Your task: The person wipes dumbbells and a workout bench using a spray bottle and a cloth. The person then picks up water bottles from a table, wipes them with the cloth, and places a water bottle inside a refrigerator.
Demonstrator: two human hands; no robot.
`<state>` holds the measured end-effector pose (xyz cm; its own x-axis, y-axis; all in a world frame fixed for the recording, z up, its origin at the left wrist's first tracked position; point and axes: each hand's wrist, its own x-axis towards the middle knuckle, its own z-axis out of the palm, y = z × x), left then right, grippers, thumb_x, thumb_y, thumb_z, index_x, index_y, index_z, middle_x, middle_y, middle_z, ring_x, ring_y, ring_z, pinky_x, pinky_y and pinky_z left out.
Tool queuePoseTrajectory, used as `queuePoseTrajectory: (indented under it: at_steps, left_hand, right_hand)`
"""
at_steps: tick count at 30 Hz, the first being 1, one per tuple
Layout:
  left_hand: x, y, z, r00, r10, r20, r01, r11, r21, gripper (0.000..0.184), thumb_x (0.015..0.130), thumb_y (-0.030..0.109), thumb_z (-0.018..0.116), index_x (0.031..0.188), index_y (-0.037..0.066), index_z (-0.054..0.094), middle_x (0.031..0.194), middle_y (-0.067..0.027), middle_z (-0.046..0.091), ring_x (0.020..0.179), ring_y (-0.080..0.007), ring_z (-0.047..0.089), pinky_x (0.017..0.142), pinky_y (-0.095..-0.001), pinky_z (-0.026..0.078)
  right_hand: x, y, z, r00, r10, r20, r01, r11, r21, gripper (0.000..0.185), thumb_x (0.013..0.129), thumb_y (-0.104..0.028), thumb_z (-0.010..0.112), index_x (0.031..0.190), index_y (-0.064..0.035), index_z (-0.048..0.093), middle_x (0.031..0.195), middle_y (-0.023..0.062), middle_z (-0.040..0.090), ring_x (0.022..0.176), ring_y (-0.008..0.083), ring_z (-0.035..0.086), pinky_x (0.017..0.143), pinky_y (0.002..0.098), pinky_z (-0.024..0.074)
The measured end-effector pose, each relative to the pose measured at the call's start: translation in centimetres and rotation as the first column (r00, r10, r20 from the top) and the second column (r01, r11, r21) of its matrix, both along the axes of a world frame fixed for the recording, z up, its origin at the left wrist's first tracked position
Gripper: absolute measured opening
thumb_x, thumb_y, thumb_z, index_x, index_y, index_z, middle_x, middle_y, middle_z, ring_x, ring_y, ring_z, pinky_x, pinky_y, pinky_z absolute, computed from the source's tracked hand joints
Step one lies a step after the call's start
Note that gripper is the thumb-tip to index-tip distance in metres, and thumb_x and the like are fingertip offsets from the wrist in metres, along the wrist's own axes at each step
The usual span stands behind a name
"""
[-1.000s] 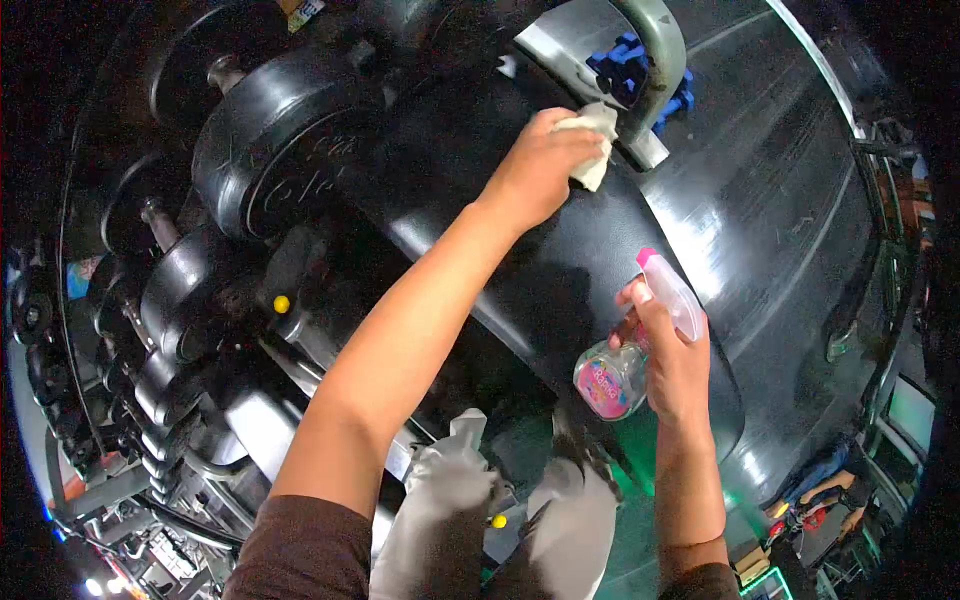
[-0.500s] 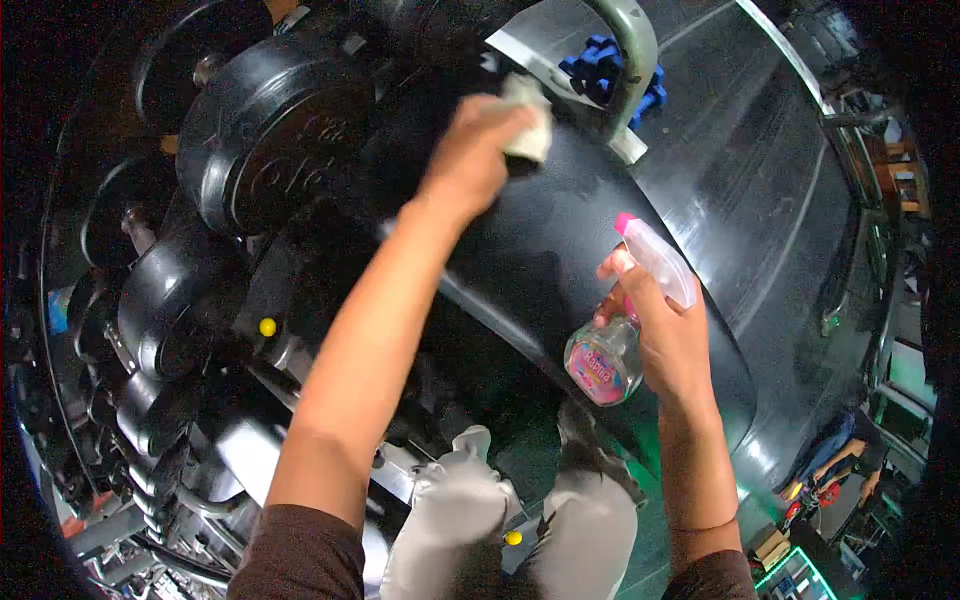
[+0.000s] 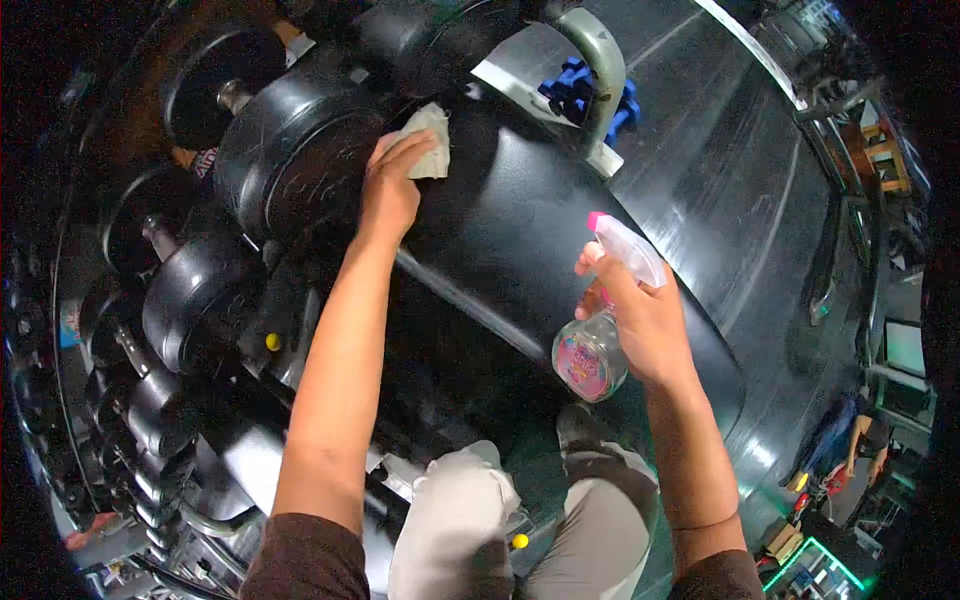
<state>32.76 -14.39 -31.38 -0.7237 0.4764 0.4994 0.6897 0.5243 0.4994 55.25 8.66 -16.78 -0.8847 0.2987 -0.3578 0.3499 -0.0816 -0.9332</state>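
Observation:
My left hand (image 3: 393, 190) presses a pale folded cloth (image 3: 432, 150) against the left edge of a black padded bench (image 3: 500, 240), near its far end. The fingers lie over the cloth. In my right hand (image 3: 645, 320) is a clear spray bottle (image 3: 590, 360) with a white trigger head, a pink nozzle and a pink label. My fingers wrap round its neck, and it is held upright above the bench's right part. Some clear liquid seems to show in it, though how much I cannot tell.
Large black dumbbells (image 3: 300, 150) stand in a row along the left, close to my left hand. A grey metal tube (image 3: 603, 70) rises beyond the bench, beside blue dumbbells (image 3: 570, 95). Another person (image 3: 868, 440) is at the far right.
My left hand has moved left with the cloth, from the bench's middle to its left edge. The spray bottle in my right hand has shifted slightly left in view.

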Motion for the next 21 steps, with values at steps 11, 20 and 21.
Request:
queuePoseTrajectory:
  at_steps: [11, 20, 21]
  left_hand:
    - [6.5, 7.1, 0.4, 0.991, -0.037, 0.132, 0.035, 0.999, 0.017, 0.069, 0.074, -0.018, 0.052, 0.132, 0.014, 0.071, 0.140, -0.0057, 0.067, 0.132, -0.0346, 0.052, 0.119, -0.0416, 0.037]
    - [4.5, 3.5, 1.5, 0.999, 0.010, 0.051, -0.006, 0.998, -0.070, 0.062, 0.071, -0.019, 0.055, 0.123, 0.010, 0.073, 0.136, -0.0067, 0.068, 0.128, -0.0372, 0.054, 0.115, -0.0424, 0.041]
    - [4.0, 2.8, 1.8, 0.996, 0.080, 0.043, -0.076, 0.994, -0.082, 0.061, 0.072, -0.018, 0.054, 0.123, 0.009, 0.072, 0.137, -0.0073, 0.068, 0.128, -0.0370, 0.054, 0.115, -0.0420, 0.040]
  right_hand:
    - [0.3, -1.9, 1.0, 0.997, -0.072, 0.033, 0.075, 0.991, -0.111, 0.036, 0.101, -0.026, 0.068, 0.125, 0.0004, 0.064, 0.092, 0.0045, 0.065, 0.062, 0.0141, 0.063, 0.058, 0.0299, 0.0518]
    - [2.9, -1.7, -0.4, 0.965, -0.236, 0.116, 0.239, 0.971, -0.011, 0.034, 0.100, -0.028, 0.069, 0.121, -0.0011, 0.067, 0.094, 0.0067, 0.068, 0.061, 0.0137, 0.061, 0.056, 0.0303, 0.0521]
    - [3.1, -1.6, -0.4, 0.965, -0.224, 0.137, 0.226, 0.974, 0.004, 0.034, 0.100, -0.028, 0.069, 0.119, -0.0010, 0.067, 0.094, 0.0067, 0.068, 0.061, 0.0138, 0.061, 0.056, 0.0303, 0.0517]
